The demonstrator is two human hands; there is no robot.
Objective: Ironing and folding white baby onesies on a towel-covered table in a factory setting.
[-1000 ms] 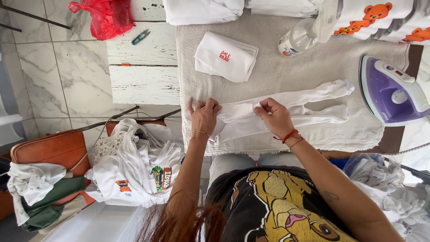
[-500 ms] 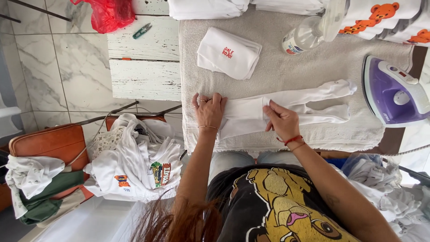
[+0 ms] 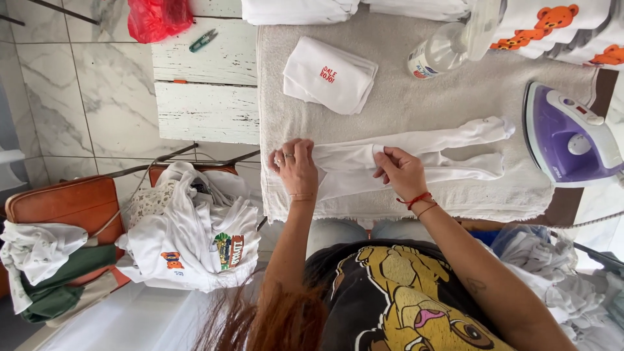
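While you look down at the desk, these lines tell what lies under your hands.

Left hand: your left hand lies flat, fingers spread, pressing the waist end of the white baby leggings at the centre of the frame.
Right hand: your right hand pinches a fold of the same leggings between thumb and fingers, just right of the left hand.
Leggings: they lie lengthwise on the grey towel covering the desk, feet pointing to the right of the frame.
Iron: a purple and white iron rests at the right edge, near the leggings' feet but apart from them.
Folded cloth: a white folded garment with a small red print lies above your hands.
Spray bottle: a clear spray bottle lies in the upper middle-right.
Pile: a heap of white clothes sits on an orange chair at lower left.
Red bag: a red plastic bag sits at upper left.
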